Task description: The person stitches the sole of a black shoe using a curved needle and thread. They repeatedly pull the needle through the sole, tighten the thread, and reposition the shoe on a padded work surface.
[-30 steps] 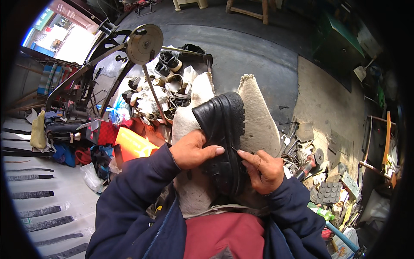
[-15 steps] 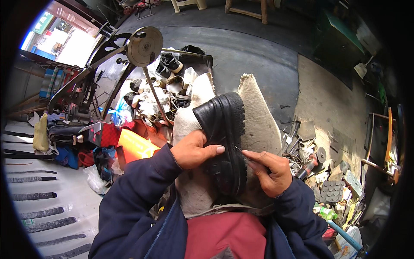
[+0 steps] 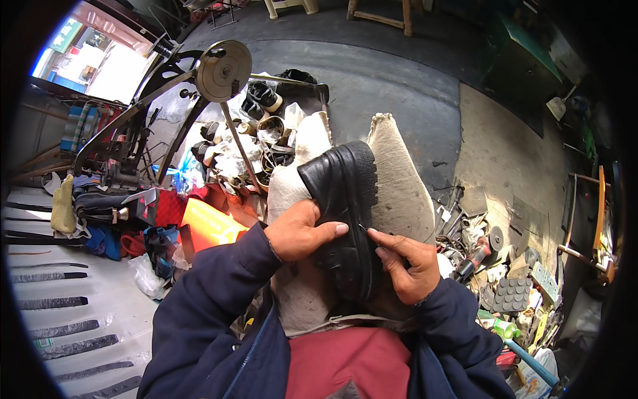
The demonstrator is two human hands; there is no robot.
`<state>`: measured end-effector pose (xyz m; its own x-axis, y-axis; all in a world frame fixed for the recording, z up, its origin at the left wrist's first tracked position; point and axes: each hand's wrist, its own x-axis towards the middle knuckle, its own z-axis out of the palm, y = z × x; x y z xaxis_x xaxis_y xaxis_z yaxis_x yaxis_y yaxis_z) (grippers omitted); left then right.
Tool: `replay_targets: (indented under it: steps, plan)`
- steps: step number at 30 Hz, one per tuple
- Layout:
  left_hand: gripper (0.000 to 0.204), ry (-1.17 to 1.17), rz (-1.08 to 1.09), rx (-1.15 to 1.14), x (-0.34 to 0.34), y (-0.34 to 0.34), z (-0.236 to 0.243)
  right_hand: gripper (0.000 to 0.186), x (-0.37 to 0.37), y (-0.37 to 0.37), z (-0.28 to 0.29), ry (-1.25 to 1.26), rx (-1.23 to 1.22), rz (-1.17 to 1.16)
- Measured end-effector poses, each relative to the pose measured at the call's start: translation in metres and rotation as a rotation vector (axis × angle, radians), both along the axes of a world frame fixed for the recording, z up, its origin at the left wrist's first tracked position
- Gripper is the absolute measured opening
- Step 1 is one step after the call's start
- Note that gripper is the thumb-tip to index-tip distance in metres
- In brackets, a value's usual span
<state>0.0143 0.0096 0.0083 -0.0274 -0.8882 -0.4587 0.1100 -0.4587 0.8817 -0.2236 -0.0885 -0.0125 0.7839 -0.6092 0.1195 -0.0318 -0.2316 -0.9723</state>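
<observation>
A black leather shoe (image 3: 337,183) with a thick ridged sole lies on the pale cloth (image 3: 405,183) spread over my lap. Its sole edge faces right. My left hand (image 3: 298,233) is closed on the shoe's left side, with the thumb stretched across the upper toward the seam. On the sole side, my right hand (image 3: 409,266) pinches a thin metal point, like a needle or awl tip (image 3: 362,228), which meets the groove between upper and sole. Most of that tool is hidden in the fingers.
A hand-cranked machine with a round wheel (image 3: 224,72) stands at the far left. Behind my lap lies a pile of shoes (image 3: 266,96) and bags. An orange box (image 3: 209,226) sits by my left arm. Tools and scraps, including a rotary tool (image 3: 473,263), crowd the right.
My right hand has shifted slightly up and to the left along the sole edge. The shoe and my left hand have hardly moved.
</observation>
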Motion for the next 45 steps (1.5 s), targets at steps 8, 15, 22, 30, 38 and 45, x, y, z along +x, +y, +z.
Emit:
replay_targets:
  steps: [8,15,22,30,38,45]
  plan:
    - [0.03,-0.107,-0.061,-0.011,-0.008,0.003,0.0,0.038,0.019,0.01,0.008,-0.004,0.03,-0.065]
    - [0.025,-0.094,-0.067,0.075,-0.003,-0.001,-0.003,0.038,-0.01,0.003,0.004,0.085,-0.016,-0.004]
    - [0.027,-0.02,-0.046,0.079,-0.002,-0.002,0.002,0.04,-0.014,0.003,0.0,0.107,-0.064,0.012]
    - [0.028,-0.083,-0.03,0.075,-0.002,-0.003,-0.001,0.04,-0.012,-0.009,-0.002,0.115,-0.059,0.077]
    - [0.028,-0.266,-0.11,0.095,0.001,-0.006,-0.006,0.035,-0.005,0.009,0.0,0.078,0.07,-0.055]
    - [0.029,-0.265,-0.094,-0.006,-0.002,-0.006,0.001,0.034,-0.002,0.009,0.003,0.136,0.101,-0.071]
